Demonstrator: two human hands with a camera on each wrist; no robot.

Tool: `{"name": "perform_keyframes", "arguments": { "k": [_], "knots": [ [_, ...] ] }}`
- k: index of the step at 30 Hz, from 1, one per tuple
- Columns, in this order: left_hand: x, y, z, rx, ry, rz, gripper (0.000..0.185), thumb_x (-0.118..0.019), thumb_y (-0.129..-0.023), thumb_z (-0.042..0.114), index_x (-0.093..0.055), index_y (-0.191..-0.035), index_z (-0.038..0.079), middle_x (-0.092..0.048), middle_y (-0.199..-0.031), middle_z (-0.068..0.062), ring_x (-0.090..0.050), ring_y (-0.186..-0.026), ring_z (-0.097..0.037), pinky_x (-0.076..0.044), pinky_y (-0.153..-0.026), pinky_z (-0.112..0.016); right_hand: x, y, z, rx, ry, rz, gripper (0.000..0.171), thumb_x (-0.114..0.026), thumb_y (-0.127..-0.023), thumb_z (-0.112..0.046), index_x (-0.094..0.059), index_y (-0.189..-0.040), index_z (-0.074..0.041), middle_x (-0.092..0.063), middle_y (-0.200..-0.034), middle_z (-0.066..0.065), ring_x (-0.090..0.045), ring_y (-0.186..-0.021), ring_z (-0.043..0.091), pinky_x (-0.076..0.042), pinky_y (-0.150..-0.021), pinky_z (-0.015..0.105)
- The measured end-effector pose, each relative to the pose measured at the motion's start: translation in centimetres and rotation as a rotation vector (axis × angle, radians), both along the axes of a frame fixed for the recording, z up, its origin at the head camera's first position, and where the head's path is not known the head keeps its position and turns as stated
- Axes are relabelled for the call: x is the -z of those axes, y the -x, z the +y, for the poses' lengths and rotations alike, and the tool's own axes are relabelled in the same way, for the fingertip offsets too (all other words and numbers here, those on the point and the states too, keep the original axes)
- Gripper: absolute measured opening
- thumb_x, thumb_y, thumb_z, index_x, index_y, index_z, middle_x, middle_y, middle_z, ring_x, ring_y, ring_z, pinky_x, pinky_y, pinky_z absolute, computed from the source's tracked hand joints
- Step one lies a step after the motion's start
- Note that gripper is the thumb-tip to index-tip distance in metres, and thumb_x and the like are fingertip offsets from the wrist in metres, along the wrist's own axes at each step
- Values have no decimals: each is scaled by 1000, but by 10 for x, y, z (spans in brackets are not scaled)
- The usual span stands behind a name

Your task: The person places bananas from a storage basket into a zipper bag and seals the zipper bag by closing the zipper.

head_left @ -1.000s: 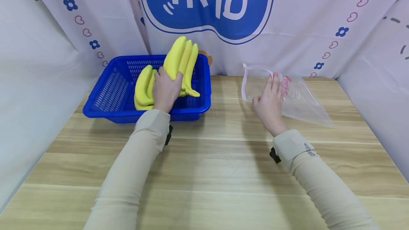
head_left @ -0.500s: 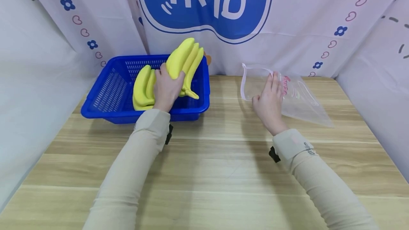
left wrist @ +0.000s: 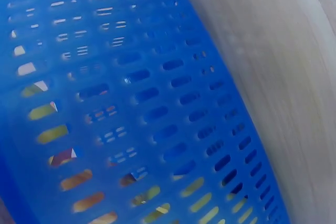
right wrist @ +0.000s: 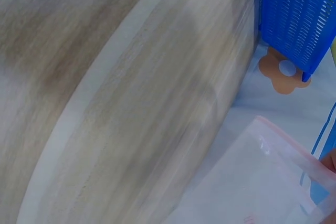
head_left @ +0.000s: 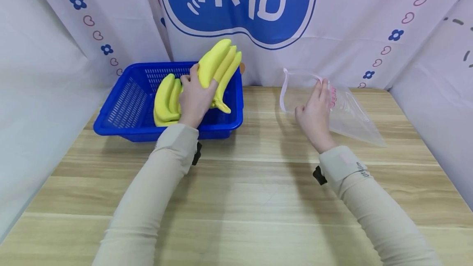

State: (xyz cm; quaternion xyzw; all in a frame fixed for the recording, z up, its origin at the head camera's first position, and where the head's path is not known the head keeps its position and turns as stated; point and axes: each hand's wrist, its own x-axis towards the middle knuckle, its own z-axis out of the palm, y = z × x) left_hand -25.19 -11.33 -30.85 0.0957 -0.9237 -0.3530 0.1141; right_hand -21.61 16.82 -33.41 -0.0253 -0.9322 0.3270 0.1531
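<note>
My left hand (head_left: 196, 95) grips a bunch of yellow bananas (head_left: 218, 67), tilted with its tips up and stem end low at the right, over the right half of a blue plastic basket (head_left: 122, 130). More bananas (head_left: 164, 102) lie inside the basket just left of that hand. In the left wrist view the slotted basket wall (left wrist: 121, 82) hides the hand. My right hand (head_left: 314, 114) pinches the pink-edged mouth of a clear zip bag (head_left: 351, 118) with red print. The right wrist view shows the bag (right wrist: 241, 182) with its rim partly spread and fingertips (right wrist: 331, 159) at the edge.
A wooden table (head_left: 244, 200) bears the basket and bag. Behind them hangs a white cloth (head_left: 362, 19) with a blue emblem and flower prints. White sheeting (head_left: 40, 93) closes off the left side, and similar sheeting stands at the right.
The gripped bananas have tilted further right and risen slightly with my left hand. My right hand has lifted the bag's mouth a little.
</note>
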Motion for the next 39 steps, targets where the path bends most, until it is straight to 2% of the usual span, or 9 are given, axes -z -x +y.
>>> {"name": "perform_keyframes", "arguments": {
  "k": [4, 9, 13, 22, 29, 34, 39],
  "knots": [
    [-1, -1, 6, 11, -23, -9, 74, -46, -84, 47, -18, -151, 29, -35, -136, -16, -50, -92, -28, -44, -75, -40, -4, 1, 1, 4, 43, -1, 84, -46, -80, 2, 0, -150, 9, 7, -158, 26, 2, -148, 39, -6, -121, 50],
    [-4, -1, 13, 14, -34, -45, 83, -49, -82, 47, -12, -151, 20, -36, -135, -18, -52, -90, -28, -46, -76, -39, -9, 1, 2, 37, 80, -10, 84, -46, -80, 1, 0, -150, 8, 6, -158, 26, 1, -148, 38, -10, -121, 48],
    [-5, -1, 18, 25, -38, -52, 80, -52, -81, 47, -18, -148, 17, -41, -130, -17, -52, -90, -27, -46, -77, -40, -12, 0, 4, 45, 96, -26, 86, -46, -80, 0, 2, -151, 6, 7, -159, 23, 0, -149, 37, -12, -121, 48],
    [-11, 0, 20, 53, -36, -86, 78, -56, -79, 46, -34, -143, 7, -42, -129, -16, -52, -94, -27, -49, -82, -39, -20, -1, 5, 54, 123, -23, 87, -45, -79, -1, 2, -151, 4, 4, -160, 21, -4, -149, 35, -15, -121, 48],
    [-14, 3, 15, 77, -139, -189, 80, -57, -79, 43, -22, -146, 16, -39, -133, -18, -46, -107, -26, -45, -89, -38, -24, -2, 3, 63, 120, -12, 85, -44, -78, -1, 0, -151, 4, 1, -160, 22, -6, -149, 33, -15, -121, 47],
    [-12, 2, 9, 124, -217, -231, 81, -54, -81, 42, -11, -148, 27, -49, -124, -16, -52, -101, -23, -44, -79, -31, -27, -3, 1, 60, 131, -42, 87, -45, -79, -1, 2, -152, 2, 4, -160, 20, -3, -149, 33, -15, -121, 47],
    [-8, 2, 6, 140, -262, -224, 83, -57, -81, 35, -8, -147, 27, -52, -121, -15, -55, -98, -22, -45, -76, -29, -28, -4, -1, 49, 137, -56, 88, -46, -79, -1, 4, -152, 1, 6, -160, 20, -2, -149, 33, -10, -122, 46]
  ]
}}
